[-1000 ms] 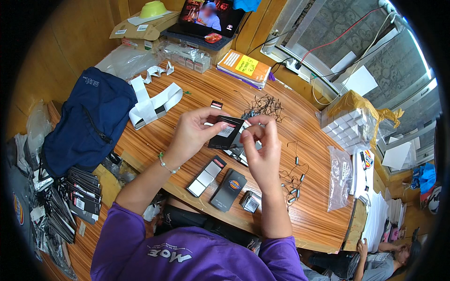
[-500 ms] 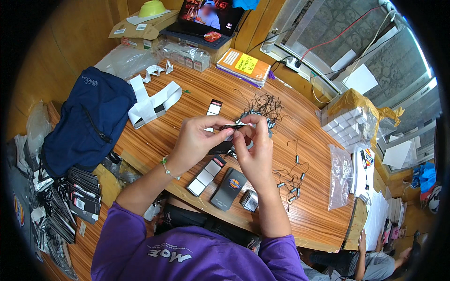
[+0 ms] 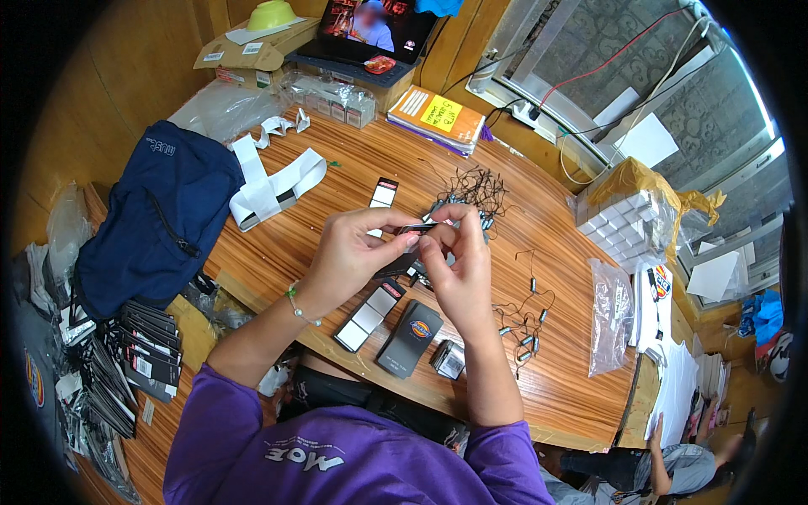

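Above the middle of the wooden table, my left hand point(image 3: 355, 251) and my right hand point(image 3: 463, 268) meet at the fingertips. Both pinch a thin dark tag point(image 3: 418, 228), seen nearly edge-on and partly covered by my fingers. Below them lie a black tag with white panels point(image 3: 370, 316), a black stack of tags point(image 3: 410, 338) with a small logo, and a little stack of dark pieces point(image 3: 448, 360). Another black-and-white tag point(image 3: 384, 193) rests beyond my left hand. Tangled black hang-tag strings point(image 3: 477, 187) pile up behind my right hand.
Loose strings point(image 3: 528, 330) and a clear plastic bag point(image 3: 608, 316) lie at right, near a wrapped block of white boxes point(image 3: 624, 220). On the left are a navy bag point(image 3: 156, 223) and heaped black tags point(image 3: 139, 358). Notebooks point(image 3: 438, 119) and a screen point(image 3: 374, 29) stand behind. Another person point(image 3: 673, 467) sits lower right.
The dark tag between my fingertips has tilted slightly, and my right fingers have shifted a little. The other person's hand at lower right has moved a bit.
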Tool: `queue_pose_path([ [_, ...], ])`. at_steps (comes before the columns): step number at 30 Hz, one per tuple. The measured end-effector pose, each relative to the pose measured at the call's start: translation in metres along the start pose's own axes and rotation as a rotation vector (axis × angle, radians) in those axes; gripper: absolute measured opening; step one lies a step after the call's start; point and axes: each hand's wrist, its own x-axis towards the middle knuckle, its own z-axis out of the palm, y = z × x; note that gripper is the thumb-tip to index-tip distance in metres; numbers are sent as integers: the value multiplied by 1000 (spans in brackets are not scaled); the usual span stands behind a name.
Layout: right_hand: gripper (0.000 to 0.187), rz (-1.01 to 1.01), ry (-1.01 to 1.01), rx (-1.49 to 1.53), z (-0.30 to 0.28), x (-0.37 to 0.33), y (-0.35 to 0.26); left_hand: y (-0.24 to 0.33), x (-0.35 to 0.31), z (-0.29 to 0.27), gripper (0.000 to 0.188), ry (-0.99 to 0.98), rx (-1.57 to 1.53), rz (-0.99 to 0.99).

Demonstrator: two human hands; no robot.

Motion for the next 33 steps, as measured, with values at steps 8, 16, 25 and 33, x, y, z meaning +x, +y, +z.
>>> queue_pose_path([
  [8, 20, 60, 10, 216, 5, 0, 6, 4, -1, 0, 15, 2, 63, 40],
  [16, 22, 186, -22, 504, 5, 2, 2, 7, -2, -3, 17, -26, 274, 153],
  [25, 18, 86, 15, 196, 10, -3, 11, 14, -1, -6, 16, -35, 538, 318],
  [33, 17, -202, 57, -283, 15, -2, 7, 16, -3, -4, 11, -43, 699, 313],
])
